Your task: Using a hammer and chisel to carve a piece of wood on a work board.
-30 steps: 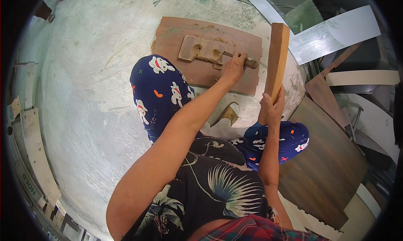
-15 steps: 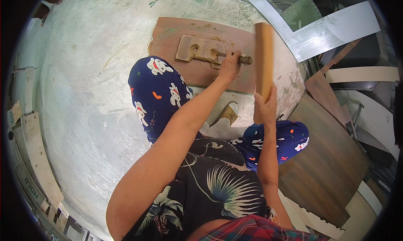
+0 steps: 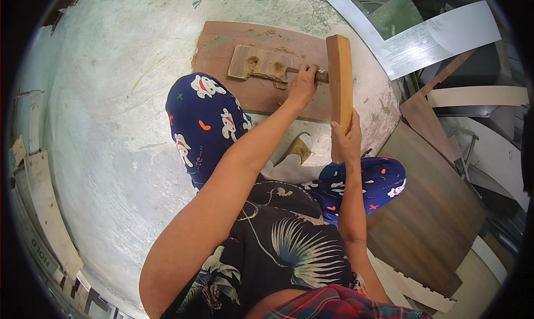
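1. Left hand (image 3: pixel 302 88): closed round chisel (image 3: pixel 322 76), blade at notched wooden block (image 3: pixel 266 61).
2. Block: flat on brown board (image 3: pixel 214 47).
3. Right hand (image 3: pixel 347 139): gripping wooden bar (image 3: pixel 340 68), by chisel's handle end; contact unclear.
4. Step, apparently: chiselling by blows; another strike calls for steady blade, square bar.

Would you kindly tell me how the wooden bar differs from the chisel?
The wooden bar is long and thick; the chisel is slimmer. The bar runs up the picture; the chisel lies across it. Both are gripped: bar in right hand, chisel in left hand.
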The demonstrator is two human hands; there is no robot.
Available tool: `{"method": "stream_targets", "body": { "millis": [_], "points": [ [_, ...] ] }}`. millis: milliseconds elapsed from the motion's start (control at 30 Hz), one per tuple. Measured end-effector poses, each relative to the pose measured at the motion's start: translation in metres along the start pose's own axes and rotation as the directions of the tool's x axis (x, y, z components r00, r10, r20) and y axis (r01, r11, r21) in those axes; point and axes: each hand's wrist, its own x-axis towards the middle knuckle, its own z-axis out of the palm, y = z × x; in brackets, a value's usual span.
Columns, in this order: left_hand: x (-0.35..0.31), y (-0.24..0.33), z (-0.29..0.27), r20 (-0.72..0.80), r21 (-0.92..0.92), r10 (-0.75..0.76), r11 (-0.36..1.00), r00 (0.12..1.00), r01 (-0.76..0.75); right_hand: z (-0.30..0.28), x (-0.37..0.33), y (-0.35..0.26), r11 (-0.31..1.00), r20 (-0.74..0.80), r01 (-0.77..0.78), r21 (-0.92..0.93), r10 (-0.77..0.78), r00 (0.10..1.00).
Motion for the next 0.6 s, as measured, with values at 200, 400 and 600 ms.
{"method": "stream_targets", "body": {
  "millis": [200,400,600],
  "points": [
    [0.007,0.001,-0.001,-0.071,-0.031,0.036,0.999,0.997,-0.038,-0.011,0.001,0.007,0.991,-0.16,0.053,0.125,-0.033,0.987],
    [0.003,-0.013,-0.002,-0.03,0.017,-0.054,0.998,0.998,0.055,0.003,0.005,-0.001,0.988,0.001,0.046,-0.148,-0.046,0.999],
    [0.003,-0.012,0.003,0.01,0.067,-0.056,0.996,0.998,0.055,-0.002,0.004,0.001,0.999,-0.048,0.034,0.002,-0.034,0.998]
  ]
}}
